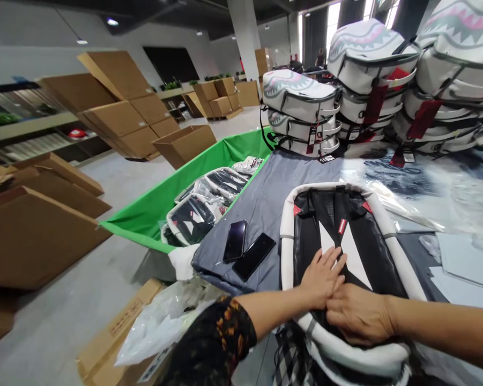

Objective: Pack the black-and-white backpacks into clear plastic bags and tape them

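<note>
A black-and-white backpack (pixel 356 262) lies at the lower right of center, its back panel facing up, with a pale padded border around the black panel, two white tapering shapes and a small red label. The left hand (pixel 325 276) rests on the panel with its fingers extended, spread slightly and pressed flat. The right hand (pixel 357 313) is curled against it, lower on the same panel; its fingertips are hidden, so whether it grips anything cannot be told.

Beneath the backpack is a table with a gray cover (pixel 261 203). Just left of the backpack lie two dark smartphones, one upper (pixel 235 241) and one lower (pixel 254 257). Clear plastic film (pixel 398 203) and pale sheets (pixel 470 260) lie toward the right edge. In the upper right stand three stacks of shark-mouth-patterned white backpacks, near left (pixel 301 96), middle (pixel 370 59) and right (pixel 458 69), with red tags hanging from them.

Left of the table, a green fabric bin (pixel 177 185) holds plastic-wrapped backpacks (pixel 193 220). A white plastic bag (pixel 156 321) lies over a cardboard box (pixel 116 327) at the lower left; stacked cartons (pixel 120 126) fill the upper left.
</note>
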A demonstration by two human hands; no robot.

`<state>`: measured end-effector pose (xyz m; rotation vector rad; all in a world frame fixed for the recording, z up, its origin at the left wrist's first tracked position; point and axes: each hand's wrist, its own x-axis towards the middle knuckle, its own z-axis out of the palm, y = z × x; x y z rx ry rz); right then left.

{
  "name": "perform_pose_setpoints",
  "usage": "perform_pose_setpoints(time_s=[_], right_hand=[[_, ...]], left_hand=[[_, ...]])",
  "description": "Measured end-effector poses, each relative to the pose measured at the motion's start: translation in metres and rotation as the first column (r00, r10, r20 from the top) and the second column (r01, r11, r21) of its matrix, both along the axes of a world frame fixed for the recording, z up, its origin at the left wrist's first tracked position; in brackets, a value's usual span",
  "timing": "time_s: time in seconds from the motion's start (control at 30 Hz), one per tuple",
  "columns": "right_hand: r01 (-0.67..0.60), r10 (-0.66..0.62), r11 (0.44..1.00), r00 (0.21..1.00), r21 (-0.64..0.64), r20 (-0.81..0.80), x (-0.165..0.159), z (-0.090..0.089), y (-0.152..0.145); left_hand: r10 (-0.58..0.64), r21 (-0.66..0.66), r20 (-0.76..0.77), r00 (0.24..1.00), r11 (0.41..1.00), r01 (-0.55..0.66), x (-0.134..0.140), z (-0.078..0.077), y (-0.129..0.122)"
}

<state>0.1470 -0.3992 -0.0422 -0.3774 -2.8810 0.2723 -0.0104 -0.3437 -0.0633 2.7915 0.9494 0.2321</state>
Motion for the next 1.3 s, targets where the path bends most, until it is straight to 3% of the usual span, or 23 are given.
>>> perform_pose_setpoints(time_s=[0.1,0.17,0.27,0.37,0.47,0.53,0.6,0.7,0.8,0.87,0.93,1.03,1.17,1.23,1.3], right_hand=[[-0.048,0.053,0.998,0.993,0.049,-0.104,0.001,-0.038,0.003],[-0.009,0.018,0.998,0.99,0.064,-0.143,0.0,-0.048,0.0],[0.156,-0.126,0.979,0.969,0.129,-0.214,-0.001,-0.034,-0.007],[0.312,-0.246,0.921,0.93,0.234,-0.273,0.006,-0.006,0.0],[0.523,-0.446,0.789,0.849,0.322,-0.285,0.031,0.012,0.033],[0.734,-0.684,0.612,0.678,0.293,-0.269,0.05,0.01,0.061],[0.84,-0.827,0.489,0.532,0.234,-0.182,0.063,-0.002,0.084],[0.859,-0.862,0.48,0.5,0.181,-0.087,0.069,-0.022,0.1],[0.856,-0.858,0.501,0.511,0.129,-0.056,0.079,-0.022,0.111],[0.875,-0.875,0.477,0.481,0.08,-0.049,0.099,-0.009,0.124],[0.921,-0.919,0.389,0.39,0.039,-0.061,0.133,0.011,0.14],[0.984,-0.98,0.18,0.18,0.007,-0.079,0.197,0.035,0.163],[0.997,-0.998,-0.069,-0.069,-0.018,0.014,0.266,0.035,0.188],[0.992,-0.99,-0.118,-0.115,-0.042,0.077,0.28,0.022,0.201],[0.994,-0.991,-0.076,-0.067,-0.079,0.114,0.28,0.007,0.215]], left_hand=[[0.063,0.055,0.054,0.997,0.996,-0.066,0.0,-0.011,-0.007],[0.108,0.071,0.084,0.991,0.991,-0.114,0.001,-0.017,-0.007],[0.164,0.038,0.086,0.983,0.985,-0.168,0.0,-0.017,-0.013],[0.112,-0.032,0.052,0.992,0.993,-0.11,-0.012,-0.007,-0.033],[0.055,-0.101,0.026,0.998,0.993,-0.052,-0.027,0.011,-0.051],[0.052,-0.13,-0.007,0.999,0.99,-0.052,-0.029,0.027,-0.048],[0.08,-0.14,-0.039,0.996,0.987,-0.084,-0.02,0.044,-0.029],[0.233,-0.033,0.0,0.972,0.972,-0.233,0.009,0.06,0.013],[0.361,0.056,0.065,0.93,0.93,-0.364,0.037,0.051,0.043],[0.357,-0.001,0.068,0.932,0.934,-0.358,0.046,0.038,0.049],[0.334,-0.072,0.077,0.939,0.942,-0.329,0.047,0.027,0.048],[0.334,-0.134,0.101,0.937,0.938,-0.32,0.042,0.021,0.045],[0.342,-0.17,0.077,0.936,0.93,-0.326,0.038,0.02,0.049],[0.343,-0.168,0.053,0.938,0.929,-0.33,0.037,0.018,0.052],[0.348,-0.162,0.042,0.937,0.927,-0.337,0.036,0.015,0.054]])
